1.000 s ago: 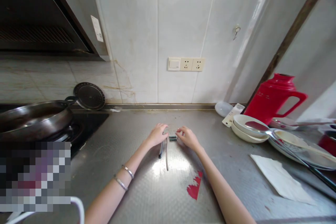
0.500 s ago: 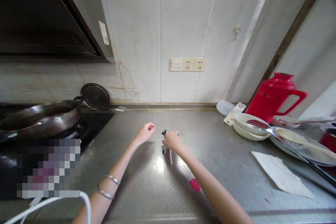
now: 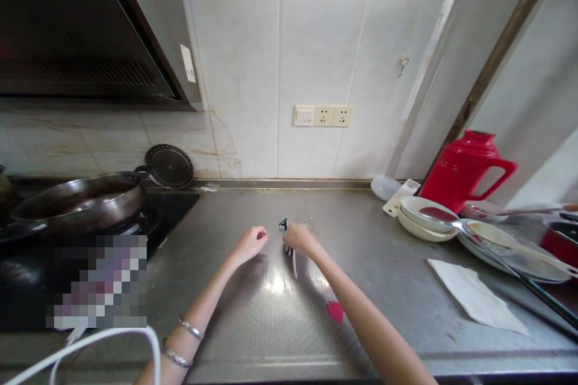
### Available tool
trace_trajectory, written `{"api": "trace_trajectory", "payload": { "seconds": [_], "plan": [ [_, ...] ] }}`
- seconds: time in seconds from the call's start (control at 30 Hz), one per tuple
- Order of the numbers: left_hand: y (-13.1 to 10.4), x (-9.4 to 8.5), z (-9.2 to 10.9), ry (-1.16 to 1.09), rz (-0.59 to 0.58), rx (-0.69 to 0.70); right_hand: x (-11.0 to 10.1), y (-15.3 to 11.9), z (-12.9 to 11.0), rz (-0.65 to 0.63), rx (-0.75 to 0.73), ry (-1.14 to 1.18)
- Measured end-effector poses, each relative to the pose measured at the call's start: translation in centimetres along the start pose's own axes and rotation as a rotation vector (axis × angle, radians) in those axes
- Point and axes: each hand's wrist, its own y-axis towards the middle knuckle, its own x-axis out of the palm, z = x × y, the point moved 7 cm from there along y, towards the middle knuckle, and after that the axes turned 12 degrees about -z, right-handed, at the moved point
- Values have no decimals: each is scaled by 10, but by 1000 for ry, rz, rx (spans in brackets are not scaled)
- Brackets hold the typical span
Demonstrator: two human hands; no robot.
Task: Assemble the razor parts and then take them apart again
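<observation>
My right hand [image 3: 301,239] is closed around a slim dark-green and silver object that looks like a razor [image 3: 283,224], its T-shaped head poking out at the upper left of the fingers. A thin, curved white piece [image 3: 295,266] sticks out below the same hand; whether it belongs to the razor I cannot tell. To the left, my left hand [image 3: 251,243] is held just above the steel counter [image 3: 244,313], fingers curled into a loose fist, with nothing showing in it. Two silver bangles [image 3: 184,340] circle the left forearm. A pink-red patch [image 3: 335,311] lies beside the right forearm.
On the left, a steel pan [image 3: 81,201] sits on the black hob [image 3: 174,207]. A white cable [image 3: 151,343] loops at lower left. Right of my hands are a paper sheet [image 3: 476,295], stacked bowls [image 3: 413,231], a plate with utensils [image 3: 537,271] and a red thermos [image 3: 458,171].
The view has shifted slightly. The razor sits at a slightly different angle in my right hand, its lower end less exposed. My left hand stays curled, a little lower in view.
</observation>
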Motion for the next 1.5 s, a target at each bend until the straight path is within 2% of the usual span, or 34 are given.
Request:
{"api": "trace_trajectory", "payload": {
  "seconds": [0.1, 0.27, 0.4, 0.57, 0.83, 1.03, 1.17, 1.23, 1.33, 1.5],
  "plan": [
    [0, 17, 3, 45, -53, -17, -17, -8, 31, 38, 11, 20],
    [0, 49, 10, 181, -131, -127, -42, -30, 112, 66, 112, 23],
    [-3, 64, 25, 272, -118, -173, -41, -45, 162, 61, 174, 13],
    [-3, 73, 38, 354, -101, -204, -29, -51, 187, 35, 205, 8],
    [0, 83, 46, 470, -117, -245, -22, -50, 193, 24, 209, 13],
    [1, 88, 43, 477, -109, -277, -22, -52, 196, 34, 228, 21],
    [0, 85, 42, 476, -102, -276, -31, -62, 194, 118, 260, 29],
    [0, 80, 45, 478, -72, -273, -38, -68, 185, 186, 235, 43],
    [1, 75, 58, 473, -37, -230, -45, -74, 157, 239, 119, 92],
    [3, 80, 96, 464, -5, -91, -38, -78, 103, 190, -74, 294]
  ]
}}
